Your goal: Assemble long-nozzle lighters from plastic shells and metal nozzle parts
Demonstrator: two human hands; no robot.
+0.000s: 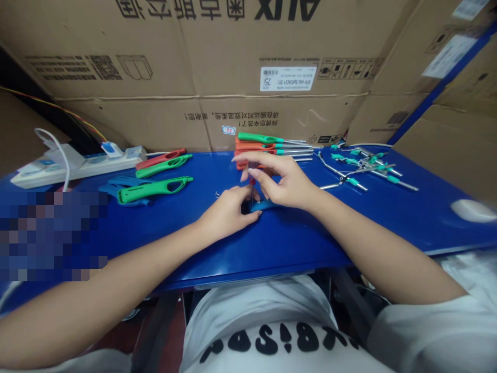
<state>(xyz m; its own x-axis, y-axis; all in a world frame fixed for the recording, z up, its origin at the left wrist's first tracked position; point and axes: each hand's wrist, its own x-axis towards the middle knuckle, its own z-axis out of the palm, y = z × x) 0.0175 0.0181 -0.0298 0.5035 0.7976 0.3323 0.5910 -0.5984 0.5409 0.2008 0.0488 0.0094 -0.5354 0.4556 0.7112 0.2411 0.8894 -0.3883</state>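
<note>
My left hand (229, 211) is closed around one end of a blue plastic lighter handle (264, 205) and keeps it down on the blue table. My right hand (289, 181) grips a screwdriver (252, 182) between thumb and fingers, its shaft upright and the tip down at the blue handle. A metal tube (329, 186) sticks out to the right from behind my right hand. Whether it belongs to the blue handle is hidden. Just beyond my hands lies a pile of long lighters with green (256, 137) and orange (252, 146) handles and metal tubes.
Loose metal tubes with green pieces (361, 166) are scattered at right. Green handle shells (155, 190), blue shells (130, 181) and a red shell (161, 158) lie at left. A power strip (83, 168) stands behind them. A cardboard box (163, 57) walls the back; a white object (472, 210) sits far right.
</note>
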